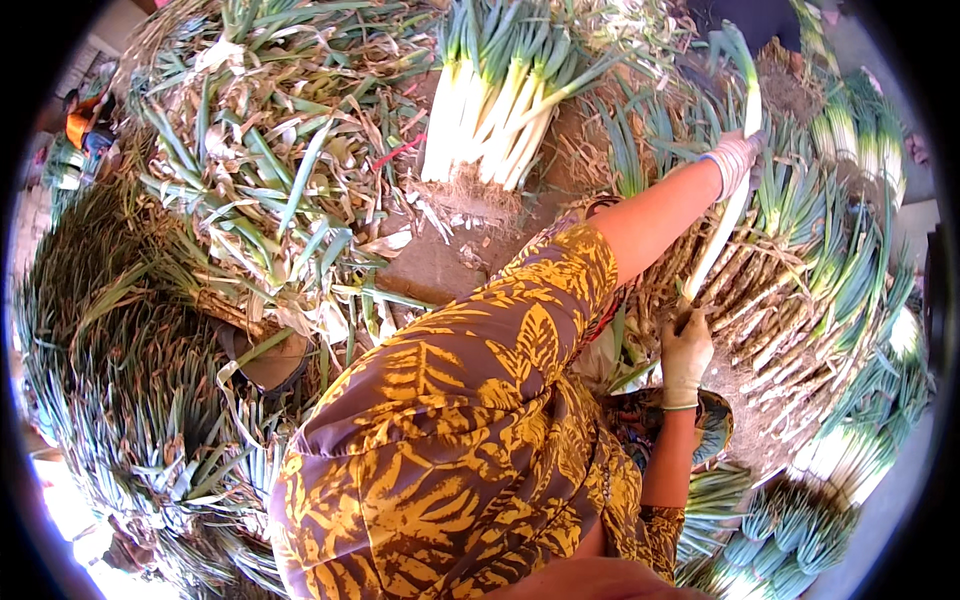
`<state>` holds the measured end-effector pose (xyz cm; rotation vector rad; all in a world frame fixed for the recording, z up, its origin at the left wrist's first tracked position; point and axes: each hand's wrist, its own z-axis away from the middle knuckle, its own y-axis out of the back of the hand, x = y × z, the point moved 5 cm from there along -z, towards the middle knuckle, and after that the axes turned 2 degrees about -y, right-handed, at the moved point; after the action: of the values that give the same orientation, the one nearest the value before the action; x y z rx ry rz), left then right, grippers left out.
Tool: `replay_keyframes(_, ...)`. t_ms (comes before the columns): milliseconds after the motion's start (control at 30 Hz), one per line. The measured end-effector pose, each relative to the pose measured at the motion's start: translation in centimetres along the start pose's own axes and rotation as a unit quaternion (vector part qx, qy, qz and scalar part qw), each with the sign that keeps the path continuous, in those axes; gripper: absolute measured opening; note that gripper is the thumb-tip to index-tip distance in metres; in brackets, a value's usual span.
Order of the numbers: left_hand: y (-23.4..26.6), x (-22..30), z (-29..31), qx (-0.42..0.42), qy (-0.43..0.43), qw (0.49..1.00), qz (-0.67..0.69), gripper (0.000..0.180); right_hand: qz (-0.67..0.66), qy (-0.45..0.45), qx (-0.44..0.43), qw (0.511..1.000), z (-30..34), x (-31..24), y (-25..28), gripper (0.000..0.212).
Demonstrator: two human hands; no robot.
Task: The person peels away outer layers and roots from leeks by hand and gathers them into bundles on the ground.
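A long green onion [722,236] with a peeled white shank slants up and away at my right side. My left hand [738,160], in a striped glove with grey fingers, is closed round its upper shank, below the green leaves. My right hand [687,350], in a beige glove, is closed at its lower root end; the fingertips are partly hidden. Beneath and beyond the hands lies a row of unpeeled green onions [765,310] with brown, soil-covered shanks. Ahead of me stands a bunch of cleaned green onions [490,120], white shanks and roots toward me.
Stripped leaves and dry skins [270,190] are heaped at the front left. A large mass of dark green onion tops [130,380] fills the left. More bundles [850,450] stack along the right edge. Another person [85,125] shows at the far left; dark clothing [745,22] appears at the top right.
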<state>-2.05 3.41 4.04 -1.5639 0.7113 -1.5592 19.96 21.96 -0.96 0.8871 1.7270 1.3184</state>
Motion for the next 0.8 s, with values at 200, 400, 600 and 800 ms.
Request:
replay_keyframes(200, -1.5, 14.6, -0.6, -0.045, -0.203, 0.975, -0.082, 0.03, -0.003, -0.005, -0.207, 0.978, 3.4, 2.3, -5.8, 0.047)
replay_keyframes(400, 7.3, 28.4, 2.4, -0.021, -0.279, 0.931, -0.233, 0.029, -0.068, -0.026, -0.224, 0.972, 1.7, 5.8, -7.9, 0.035)
replay_keyframes(600, 24.5, 35.2, 3.7, 0.07, -0.21, 0.919, -0.325, 0.022, -0.08, -0.035, -0.275, 0.957, 2.9, 6.7, -9.5, 0.039)
replay_keyframes(800, 40.3, 33.7, 3.0, 0.151, -0.135, 0.93, -0.305, 0.016, -0.064, -0.098, -0.378, 0.918, 5.9, 10.6, -11.0, 0.027)
